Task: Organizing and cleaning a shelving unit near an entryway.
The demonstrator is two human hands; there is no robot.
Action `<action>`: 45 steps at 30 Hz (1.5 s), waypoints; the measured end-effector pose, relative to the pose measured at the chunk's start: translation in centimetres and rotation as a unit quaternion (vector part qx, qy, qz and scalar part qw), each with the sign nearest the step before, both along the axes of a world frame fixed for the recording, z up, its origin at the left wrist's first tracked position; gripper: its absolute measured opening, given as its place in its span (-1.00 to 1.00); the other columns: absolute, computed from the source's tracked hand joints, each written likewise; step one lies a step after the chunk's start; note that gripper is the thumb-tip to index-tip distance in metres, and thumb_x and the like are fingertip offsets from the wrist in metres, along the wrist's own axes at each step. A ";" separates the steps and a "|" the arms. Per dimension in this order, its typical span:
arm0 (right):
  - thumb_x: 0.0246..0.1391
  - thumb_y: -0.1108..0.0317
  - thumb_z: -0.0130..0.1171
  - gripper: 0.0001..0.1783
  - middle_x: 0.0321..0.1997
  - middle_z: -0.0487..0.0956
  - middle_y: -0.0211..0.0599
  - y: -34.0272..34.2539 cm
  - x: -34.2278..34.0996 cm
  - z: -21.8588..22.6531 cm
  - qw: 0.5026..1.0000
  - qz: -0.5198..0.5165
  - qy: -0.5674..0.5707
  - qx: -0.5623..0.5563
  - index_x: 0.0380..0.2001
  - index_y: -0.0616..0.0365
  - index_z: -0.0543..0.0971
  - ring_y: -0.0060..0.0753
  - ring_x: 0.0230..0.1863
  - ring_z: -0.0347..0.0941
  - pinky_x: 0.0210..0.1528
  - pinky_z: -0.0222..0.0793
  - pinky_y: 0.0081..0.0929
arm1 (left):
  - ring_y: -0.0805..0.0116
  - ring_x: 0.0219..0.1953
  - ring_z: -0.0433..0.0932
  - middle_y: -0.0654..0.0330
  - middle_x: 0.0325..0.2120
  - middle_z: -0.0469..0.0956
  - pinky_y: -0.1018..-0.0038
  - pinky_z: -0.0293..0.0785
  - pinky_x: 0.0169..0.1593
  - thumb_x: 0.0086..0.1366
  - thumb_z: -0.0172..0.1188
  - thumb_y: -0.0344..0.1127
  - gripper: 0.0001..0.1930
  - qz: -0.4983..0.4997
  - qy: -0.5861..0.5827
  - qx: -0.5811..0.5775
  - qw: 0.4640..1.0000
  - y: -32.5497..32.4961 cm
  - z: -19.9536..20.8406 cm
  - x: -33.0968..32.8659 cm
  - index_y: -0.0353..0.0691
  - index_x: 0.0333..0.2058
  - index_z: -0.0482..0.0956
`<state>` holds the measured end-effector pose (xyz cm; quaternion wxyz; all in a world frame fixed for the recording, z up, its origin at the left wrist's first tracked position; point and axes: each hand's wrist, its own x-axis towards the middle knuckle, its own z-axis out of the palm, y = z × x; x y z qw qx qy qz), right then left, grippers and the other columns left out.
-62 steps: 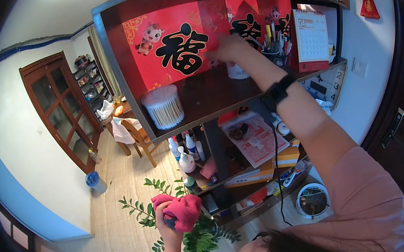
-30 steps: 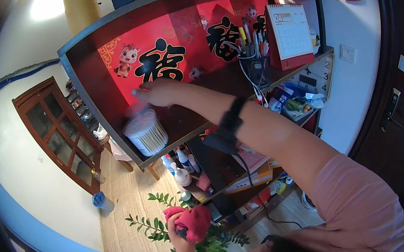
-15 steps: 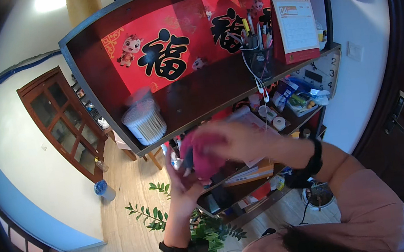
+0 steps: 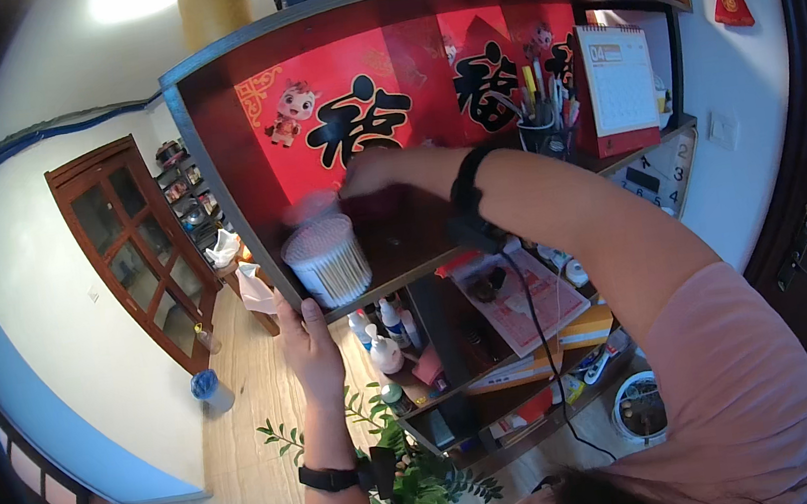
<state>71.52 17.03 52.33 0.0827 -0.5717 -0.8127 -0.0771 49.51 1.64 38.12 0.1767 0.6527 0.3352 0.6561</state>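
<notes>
Both your hands have left the spot below the shelf where they met half a second earlier: your right hand (image 4: 375,168) is now up inside the shelf (image 4: 412,241), and your left hand (image 4: 316,358) has come to its front left corner. Your left thumb stands apart from the fingers there, with nothing visible in the palm. Fingers at the end panel and thumb by the front edge suggest you are steadying yourself or the unit, though firm contact cannot be confirmed.

Your right hand is blurred and partly turned away, so I cannot tell whether its fingers are closed. Just under it lies a dark red blur (image 4: 384,204), probably the cloth you held earlier, pressed low against the board.

At seven o'clock from that hand, the cotton swab tub (image 4: 328,266) stands upright near the shelf's left end; at eight o'clock, a clear round container (image 4: 312,206) sits just behind it. Grouped in that corner, they seem to leave the middle of the board free for your reach. Your forearm comes in from four o'clock, below the pen holder (image 4: 543,141) and desk calendar (image 4: 622,84), which stand around three o'clock, well apart from your fingers.
</notes>
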 end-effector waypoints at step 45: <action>0.04 0.00 -0.05 -0.52 -0.29 0.58 0.05 -18.6 9.2 -3.7 0.991 -0.106 -0.083 0.009 -0.34 0.21 0.62 0.07 -0.23 0.51 -0.12 0.40 -0.09 | -0.08 -0.27 0.55 -0.17 -0.33 0.55 0.23 0.44 -0.25 0.34 -0.05 -0.28 -0.63 0.136 0.041 -0.015 0.990 -0.4 0.0 1.2 -0.32 0.07 0.34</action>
